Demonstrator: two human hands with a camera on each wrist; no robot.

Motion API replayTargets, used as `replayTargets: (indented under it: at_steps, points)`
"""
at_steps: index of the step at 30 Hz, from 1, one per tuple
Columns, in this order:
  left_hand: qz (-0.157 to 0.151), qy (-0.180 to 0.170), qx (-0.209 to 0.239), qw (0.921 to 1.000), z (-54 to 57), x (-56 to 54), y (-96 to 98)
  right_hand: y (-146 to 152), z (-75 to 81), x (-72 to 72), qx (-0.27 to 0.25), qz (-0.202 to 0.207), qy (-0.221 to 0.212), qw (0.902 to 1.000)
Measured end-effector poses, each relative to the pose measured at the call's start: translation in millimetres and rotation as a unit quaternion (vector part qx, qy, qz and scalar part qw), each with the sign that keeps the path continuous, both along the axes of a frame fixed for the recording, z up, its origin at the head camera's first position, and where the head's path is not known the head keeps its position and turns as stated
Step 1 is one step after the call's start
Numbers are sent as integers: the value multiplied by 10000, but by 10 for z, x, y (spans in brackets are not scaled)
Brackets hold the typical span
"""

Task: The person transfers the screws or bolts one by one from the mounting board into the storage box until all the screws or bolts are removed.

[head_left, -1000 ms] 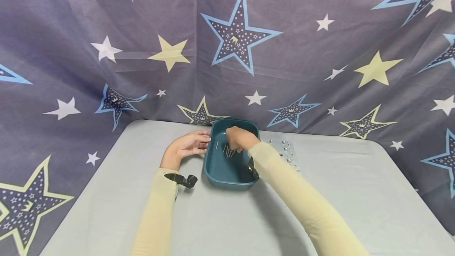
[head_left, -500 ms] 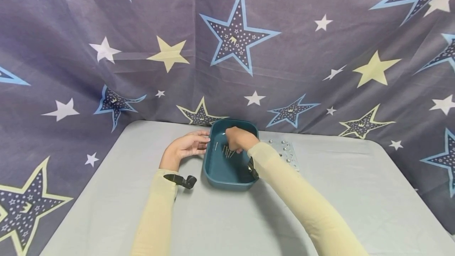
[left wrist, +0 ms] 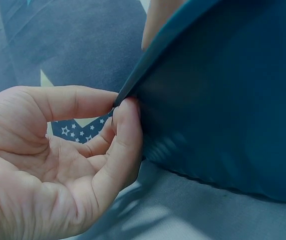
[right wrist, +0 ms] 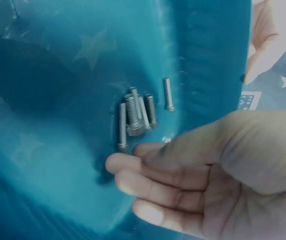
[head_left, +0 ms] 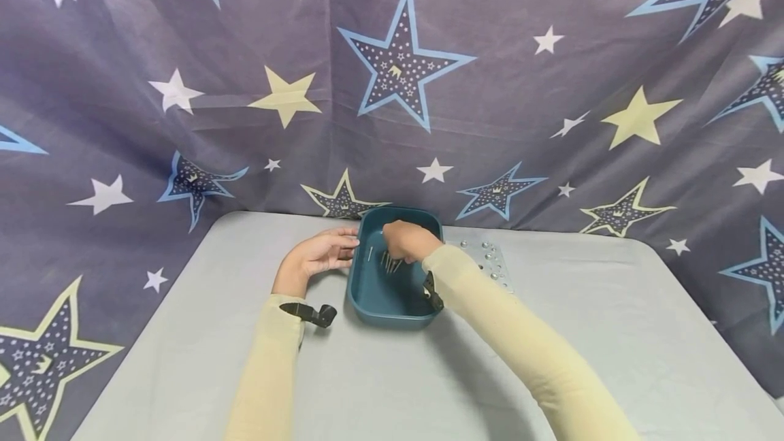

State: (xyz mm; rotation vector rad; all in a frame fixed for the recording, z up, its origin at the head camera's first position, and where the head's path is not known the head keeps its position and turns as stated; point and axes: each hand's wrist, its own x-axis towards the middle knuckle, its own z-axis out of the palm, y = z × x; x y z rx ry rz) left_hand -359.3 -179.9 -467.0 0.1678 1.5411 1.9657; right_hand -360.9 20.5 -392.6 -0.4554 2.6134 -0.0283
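Note:
A dark teal plastic tub (head_left: 395, 305) stands at the back of the table. My left hand (head_left: 321, 250) is at its left side; in the left wrist view the thumb and a curled finger pinch the tub's lip. My right hand (head_left: 410, 240) reaches down inside the tub, knuckles up. Several metal bolts (right wrist: 132, 117) lie in a loose cluster on the tub floor, right by that hand's fingertips, with a single bolt (right wrist: 169, 94) apart from them. The right thumb lies against the curled fingers, and I cannot tell whether anything is between them.
Right of the tub lies a flat pale plate (head_left: 488, 257) bearing several round silvery studs, partly behind the right sleeve. A star-patterned curtain (head_left: 551, 121) hangs along the table's back edge. The light grey tabletop (head_left: 367, 386) extends in front of the tub.
The head view has swung slightly, so the whole scene sits a little further left. The right hand stays low in the tub over the bolts, and the left keeps its place.

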Motion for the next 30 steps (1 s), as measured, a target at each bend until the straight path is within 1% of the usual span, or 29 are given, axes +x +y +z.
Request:
replayTargets:
  at_steps: [3, 5, 8, 11, 13, 15, 18, 20, 22, 26, 30]
  points:
    - [33, -50, 18, 10000, 6, 0, 3, -8, 77, 11, 308, 283, 78, 9991]
    - [40, -54, 26, 10000, 12, 1, 3, 3, 150, 28, 352, 459, 103, 9983]
    - [62, -53, 35, 10000, 16, 2, 6, 46, 263, 54, 223, 681, 112, 9974]
    - [70, -75, 36, 9999, 9, -1, 10, 140, 346, 85, -146, 1056, 298, 9939]
    - [81, -130, 63, 9999, 2, -3, 15, 232, 386, 110, -478, 1365, 575, 9878]
    - [58, -131, 95, 9999, -2, -4, 17, 344, 423, 139, -826, 1668, 912, 9783]
    - [59, -113, 129, 9998, 0, -7, 21, 529, 488, 176, -1299, 1887, 1303, 9646]
    - [56, -86, 135, 9999, 4, -8, 25, 662, 539, 197, -1545, 1926, 1482, 9576]
    - [64, -85, 138, 9998, 8, -8, 30, 797, 590, 215, -1737, 1844, 1633, 9535]
    - [43, -56, 142, 9999, 8, -2, 27, 1076, 651, 226, -1915, 1533, 1923, 9502]
    - [37, -6, 72, 10000, -10, 5, 16, 1347, 636, 216, -1812, 1280, 2198, 9500]
